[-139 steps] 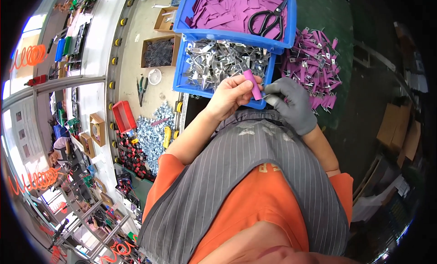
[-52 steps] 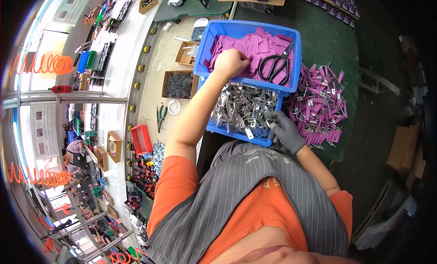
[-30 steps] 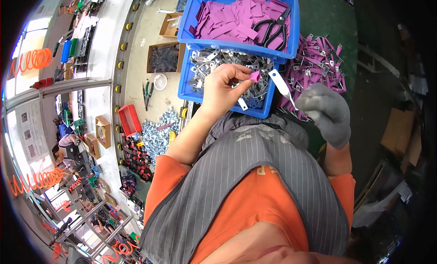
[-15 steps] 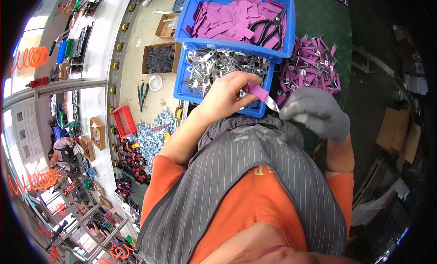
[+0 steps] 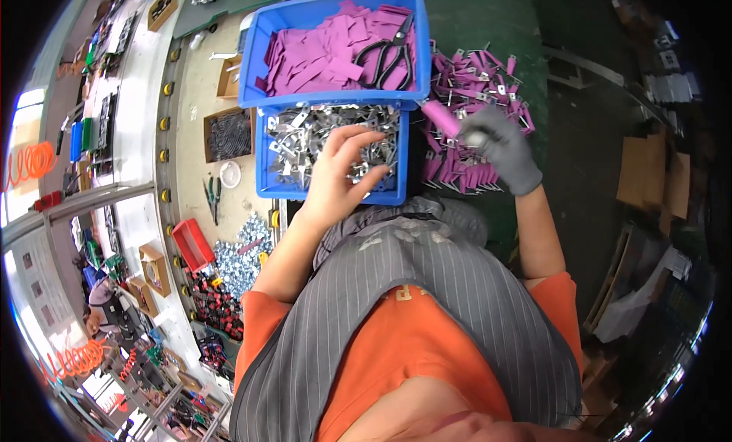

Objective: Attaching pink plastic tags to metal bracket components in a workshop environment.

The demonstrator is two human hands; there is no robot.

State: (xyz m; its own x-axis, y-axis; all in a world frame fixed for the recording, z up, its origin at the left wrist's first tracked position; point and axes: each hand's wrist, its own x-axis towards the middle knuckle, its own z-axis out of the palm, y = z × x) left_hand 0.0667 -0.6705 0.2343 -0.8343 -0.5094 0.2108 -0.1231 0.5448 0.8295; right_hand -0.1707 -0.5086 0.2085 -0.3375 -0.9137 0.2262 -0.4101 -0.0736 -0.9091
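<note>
Two blue bins (image 5: 267,99), one scissors (image 5: 387,54)

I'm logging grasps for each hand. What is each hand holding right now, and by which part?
The gloved right hand grips a pink sleeved piece by its near end. The bare left hand rests, fingers spread, on the metal parts in the blue bin; a hold cannot be told.

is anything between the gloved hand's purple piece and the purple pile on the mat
Nothing visible. The right hand holds the purple piece directly over the purple pile, beside the blue bin; the bin wall is off to the side.
</note>
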